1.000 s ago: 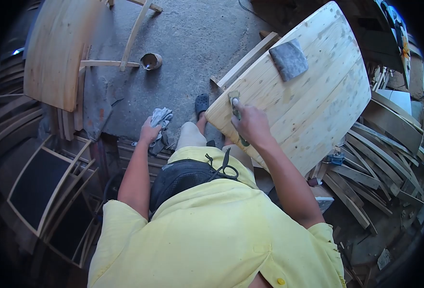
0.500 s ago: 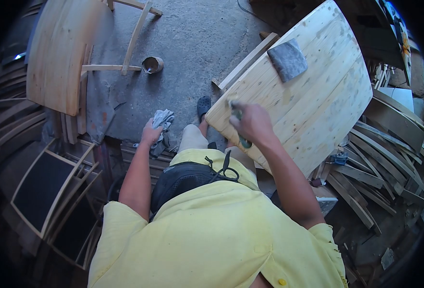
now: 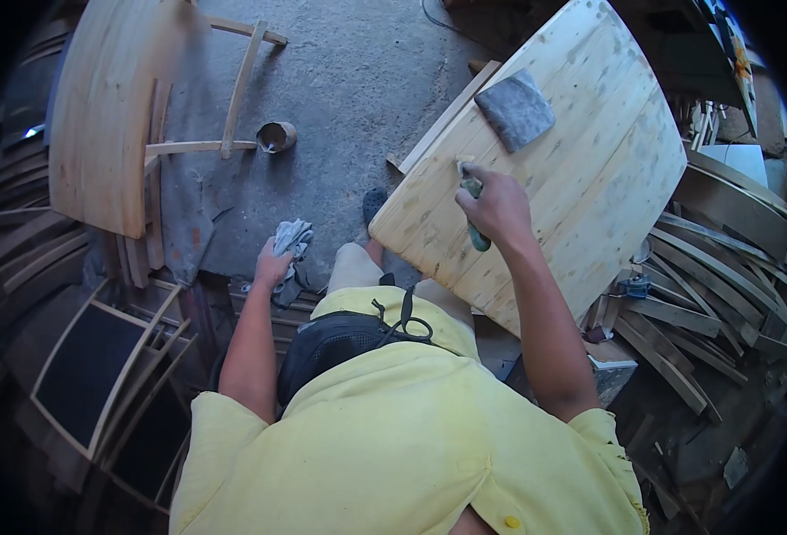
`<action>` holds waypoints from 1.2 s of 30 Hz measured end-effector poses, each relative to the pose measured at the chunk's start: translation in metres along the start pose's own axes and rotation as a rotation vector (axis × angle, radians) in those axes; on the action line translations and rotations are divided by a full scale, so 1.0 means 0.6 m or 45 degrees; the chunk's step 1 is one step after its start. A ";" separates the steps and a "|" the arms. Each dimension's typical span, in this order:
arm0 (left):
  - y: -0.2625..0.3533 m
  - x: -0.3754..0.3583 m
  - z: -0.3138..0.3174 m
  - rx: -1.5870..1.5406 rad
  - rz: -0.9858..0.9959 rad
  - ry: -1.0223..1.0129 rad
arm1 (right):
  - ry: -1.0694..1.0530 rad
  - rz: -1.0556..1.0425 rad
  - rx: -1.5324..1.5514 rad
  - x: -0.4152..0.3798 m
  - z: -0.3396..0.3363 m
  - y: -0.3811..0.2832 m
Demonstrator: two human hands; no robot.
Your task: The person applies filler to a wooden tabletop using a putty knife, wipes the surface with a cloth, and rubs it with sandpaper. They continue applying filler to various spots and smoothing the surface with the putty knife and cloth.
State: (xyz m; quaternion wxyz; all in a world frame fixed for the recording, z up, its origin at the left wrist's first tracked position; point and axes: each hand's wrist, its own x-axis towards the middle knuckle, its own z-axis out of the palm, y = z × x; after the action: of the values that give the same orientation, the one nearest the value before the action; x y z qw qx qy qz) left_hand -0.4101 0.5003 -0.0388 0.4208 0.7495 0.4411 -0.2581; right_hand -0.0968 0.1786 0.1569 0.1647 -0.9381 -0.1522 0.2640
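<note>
My right hand [image 3: 500, 207] is closed round the green handle of a small scraper-like tool [image 3: 476, 234], whose tip is at the surface of a pale wooden panel [image 3: 589, 178]. Whether the tip touches the wood I cannot tell. A grey square pad [image 3: 515, 110] lies on the panel just beyond that hand. Low over the floor on the left, my left hand [image 3: 273, 265] holds a crumpled grey-white cloth [image 3: 292, 237]. Dark patches and filled spots mark the boards of the panel.
A second wooden panel [image 3: 103, 116] stands at the upper left beside curved wooden legs [image 3: 243, 89]. An open can [image 3: 276, 137] sits on the concrete floor [image 3: 349, 98]. Curved slats [image 3: 714, 267] are piled at the right; black-panelled frames [image 3: 90, 374] lean at the lower left.
My right hand has moved the tool rightward and slightly up across the panel. The left hand with the cloth has shifted slightly down and left. The whole view has shifted a little.
</note>
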 end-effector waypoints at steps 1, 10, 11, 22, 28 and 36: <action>-0.002 0.000 0.002 0.003 0.002 -0.002 | 0.033 0.002 0.012 0.003 0.005 0.006; 0.017 0.000 -0.006 0.031 0.031 0.019 | 0.011 -0.071 0.271 0.019 -0.032 0.060; 0.005 0.010 -0.002 0.049 0.032 0.043 | 0.276 -0.239 0.397 0.040 -0.031 0.079; 0.019 -0.004 -0.042 0.002 0.195 0.088 | 0.580 -0.028 0.004 0.091 0.001 0.151; 0.094 0.008 -0.074 -0.024 0.245 0.106 | 0.440 0.125 0.020 -0.067 0.027 0.208; 0.332 0.017 -0.079 -0.139 0.528 0.161 | 0.612 0.280 0.119 -0.178 0.086 0.332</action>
State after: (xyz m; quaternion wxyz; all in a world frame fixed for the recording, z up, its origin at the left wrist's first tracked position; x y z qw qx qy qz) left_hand -0.2294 0.4940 0.0580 0.4761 0.8150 0.3166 -0.0942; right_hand -0.1722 -0.0287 0.0850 0.2095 -0.9761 0.0066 0.0566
